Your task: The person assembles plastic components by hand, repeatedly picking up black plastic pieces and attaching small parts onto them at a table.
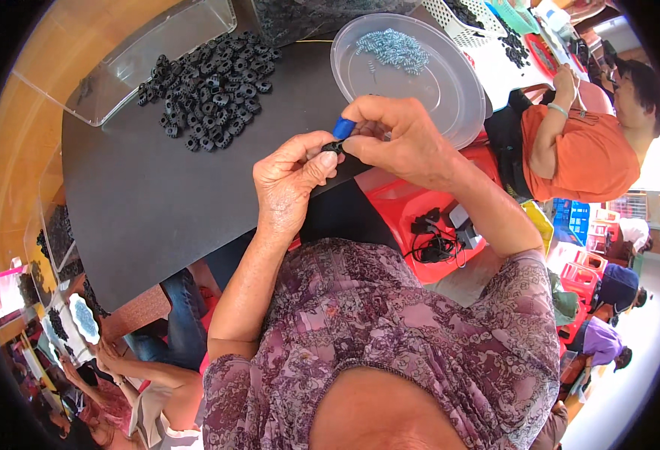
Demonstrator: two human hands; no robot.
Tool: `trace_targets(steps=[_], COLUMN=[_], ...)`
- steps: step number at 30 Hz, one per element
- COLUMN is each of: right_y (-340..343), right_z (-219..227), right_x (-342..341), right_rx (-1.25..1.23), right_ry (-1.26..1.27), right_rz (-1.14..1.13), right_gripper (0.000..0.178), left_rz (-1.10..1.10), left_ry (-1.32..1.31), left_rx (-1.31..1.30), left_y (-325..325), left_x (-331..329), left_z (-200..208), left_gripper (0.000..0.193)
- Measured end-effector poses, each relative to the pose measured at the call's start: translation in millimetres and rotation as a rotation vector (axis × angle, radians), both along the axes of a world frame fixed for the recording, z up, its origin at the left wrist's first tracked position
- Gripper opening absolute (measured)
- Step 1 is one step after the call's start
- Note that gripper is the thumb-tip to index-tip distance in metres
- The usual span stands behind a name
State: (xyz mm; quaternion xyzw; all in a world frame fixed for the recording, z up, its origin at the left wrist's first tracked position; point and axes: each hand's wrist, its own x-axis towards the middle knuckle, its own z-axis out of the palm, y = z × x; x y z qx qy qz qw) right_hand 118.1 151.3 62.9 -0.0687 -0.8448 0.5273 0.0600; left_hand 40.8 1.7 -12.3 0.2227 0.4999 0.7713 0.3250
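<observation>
Close in front of me, above the table's near edge, my left hand (291, 178) pinches a small black plastic part (333, 148) between thumb and fingers. My right hand (399, 141) meets it from the other side, thumb and fingertips closed together at the part's edge. Whatever lies between those right fingertips is too small or hidden to name. A blue finger cover (343, 127) sits on a right fingertip. Beyond my left hand, many similar black plastic parts (214, 94) lie heaped on the dark table (150, 195). Small silvery-blue springs (393, 51) rest in a round clear plastic tray (450, 101) behind my right hand.
A clear bin (131, 64) lies at the far left. White baskets (461, 26) stand at the far right. A red stool (412, 217) carries black cables (436, 244). A co-worker in orange (581, 154) sits at right; other people work at lower left and far right.
</observation>
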Motion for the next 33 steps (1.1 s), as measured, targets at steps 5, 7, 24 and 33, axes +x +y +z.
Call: trace_targets(steps=[5, 7, 24, 33], right_y=[-3.5, -2.2, -10.3, -15.0], right_z=[-2.8, -3.9, -10.3, -13.7], right_x=[-2.0, -3.3, -10.9, -8.7], right_rx=[0.008, 0.031, 0.556, 0.414], right_ry=[0.039, 0.033, 0.306, 0.28], right_rz=[-0.044, -0.039, 0.1, -0.048], right_gripper=[0.009, 0.009, 0.01, 0.008], left_rz=[0.026, 0.031, 0.151, 0.117], left_ry=[-0.028, -0.031, 0.174, -0.041], left_rx=[-0.006, 0.001, -0.026, 0.008], left_y=[1.3, 1.6, 3.9, 2.5], left_x=[0.7, 0.4, 3.0, -0.4], left_z=[-2.0, -2.4, -10.6, -3.3], left_gripper=[0.021, 0.021, 0.019, 0.017])
